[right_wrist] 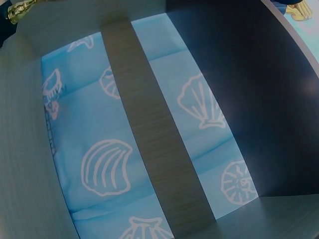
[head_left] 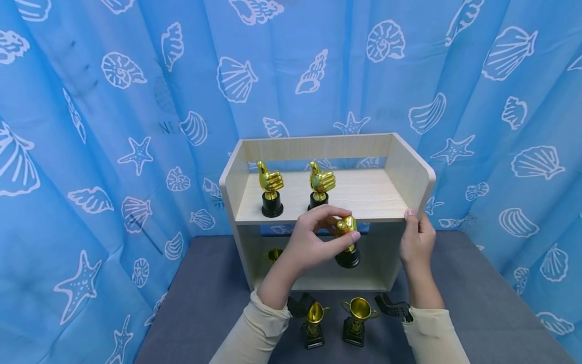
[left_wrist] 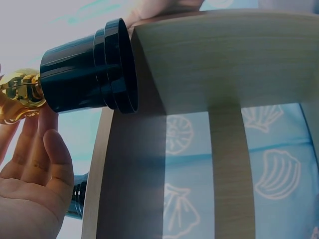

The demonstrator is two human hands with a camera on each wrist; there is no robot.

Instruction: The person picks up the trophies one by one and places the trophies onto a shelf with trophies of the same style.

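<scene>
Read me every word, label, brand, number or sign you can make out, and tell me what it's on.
"N", then an unclear letter: faint, on the blue curtain, left of center.
Fainter marks farther right on it: too blurred to read.
No readable text on the shelf unit or the held gold trophy.

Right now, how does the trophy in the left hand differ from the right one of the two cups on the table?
Support: the held trophy is gripped by the left hand; the right cup stands on the table.
Base: the held trophy's is round, the right cup's is square.
Top: the held trophy's is partly covered by fingers; the right cup's is an open bowl with two handles.
Shared: gold top, black base.
</scene>
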